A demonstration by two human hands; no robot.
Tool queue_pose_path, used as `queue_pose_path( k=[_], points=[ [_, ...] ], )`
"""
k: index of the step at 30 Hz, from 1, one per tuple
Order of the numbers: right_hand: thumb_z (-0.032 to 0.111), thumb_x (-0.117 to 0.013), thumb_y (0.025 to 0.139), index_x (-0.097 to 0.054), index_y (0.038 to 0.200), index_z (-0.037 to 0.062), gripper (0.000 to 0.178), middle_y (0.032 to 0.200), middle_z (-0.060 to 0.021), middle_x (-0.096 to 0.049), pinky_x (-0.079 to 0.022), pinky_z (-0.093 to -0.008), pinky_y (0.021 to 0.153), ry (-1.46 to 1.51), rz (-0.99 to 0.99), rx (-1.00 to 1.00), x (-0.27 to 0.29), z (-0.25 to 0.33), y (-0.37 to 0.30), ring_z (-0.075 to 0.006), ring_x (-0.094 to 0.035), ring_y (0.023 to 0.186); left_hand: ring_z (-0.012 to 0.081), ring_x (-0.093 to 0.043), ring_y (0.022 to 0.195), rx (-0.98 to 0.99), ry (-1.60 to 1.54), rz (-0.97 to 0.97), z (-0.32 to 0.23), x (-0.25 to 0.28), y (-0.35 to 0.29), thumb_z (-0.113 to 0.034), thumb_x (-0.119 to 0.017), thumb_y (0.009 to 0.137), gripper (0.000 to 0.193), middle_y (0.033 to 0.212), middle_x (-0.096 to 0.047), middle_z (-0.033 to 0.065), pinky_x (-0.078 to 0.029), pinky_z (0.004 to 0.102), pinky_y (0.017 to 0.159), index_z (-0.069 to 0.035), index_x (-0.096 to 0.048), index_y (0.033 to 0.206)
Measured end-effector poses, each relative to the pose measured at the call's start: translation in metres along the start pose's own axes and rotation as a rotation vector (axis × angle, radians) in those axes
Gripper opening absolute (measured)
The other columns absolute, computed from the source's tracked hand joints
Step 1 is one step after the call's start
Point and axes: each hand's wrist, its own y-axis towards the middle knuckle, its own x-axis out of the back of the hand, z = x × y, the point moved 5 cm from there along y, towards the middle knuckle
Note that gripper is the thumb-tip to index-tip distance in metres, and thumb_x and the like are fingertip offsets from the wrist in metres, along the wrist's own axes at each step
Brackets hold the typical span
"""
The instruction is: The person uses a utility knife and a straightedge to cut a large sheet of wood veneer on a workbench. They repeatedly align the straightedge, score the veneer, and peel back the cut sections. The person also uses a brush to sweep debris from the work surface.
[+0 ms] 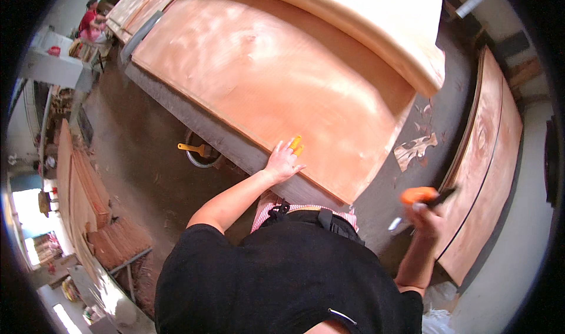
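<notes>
My left hand point(283, 164) lies on the near edge of a large reddish-brown wood veneer sheet point(247, 57), fingers spread. Bright yellow pieces point(296, 145) show at its fingers; whether they are worn or lie beneath cannot be told. The sheet rests on a stack on a grey-edged table. Raised off to the right, clear of the sheet, my right hand point(428, 221) is closed around an orange-and-black hand tool point(419, 195). Motion blurs the tool, and its kind does not show. A pale, shiny piece point(396, 223) appears just below that hand.
A rolled-back veneer sheet point(376, 28) curves over the far side. Left of the table, a yellow-handled scraper point(193, 148) lies across a round container point(203, 162). Veneer panels point(488, 163) lean at right; a torn scrap point(414, 150) lies on the floor. Another person point(91, 23) sits far left.
</notes>
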Motion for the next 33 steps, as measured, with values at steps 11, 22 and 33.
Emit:
queue_pose_path(
  k=[11,22,33],
  points=[
    [0.020,-0.049,0.087,-0.056,0.111,0.0037,0.030,0.065,0.0068,-0.046,-0.025,-0.0158,0.049,-0.326,0.428,-0.534,-0.217,-0.159,0.160,-0.0014,-0.036,0.054,0.0268,-0.011,0.131,0.526,0.181,-0.091,0.261,0.079,0.002,-0.065,-0.049,0.071,0.096,0.141,-0.014,0.0157,-0.006,0.0465,0.106,-0.002,-0.017,0.135],
    [0.019,-0.048,0.086,-0.057,0.104,0.0041,0.024,0.070,0.0020,-0.055,-0.035,-0.0188,0.051,-0.760,0.346,-0.500,-0.238,-0.193,0.245,-0.0053,-0.042,0.057,0.0278,-0.018,0.129,0.392,0.026,-0.399,0.276,0.062,-0.013,-0.054,-0.050,0.077,0.077,0.136,-0.026,0.0162,-0.010,0.0465,0.104,-0.001,-0.032,0.129],
    [0.020,-0.052,0.085,-0.054,0.109,0.0033,0.029,0.070,0.0052,-0.054,-0.030,-0.0161,0.048,-0.436,0.598,-0.555,-0.210,-0.162,0.204,-0.0019,-0.039,0.056,0.0259,-0.018,0.129,0.377,0.074,-0.445,0.274,0.064,-0.012,-0.054,-0.048,0.078,0.077,0.138,-0.025,0.0137,-0.010,0.0450,0.105,-0.003,-0.028,0.132]
  ],
)
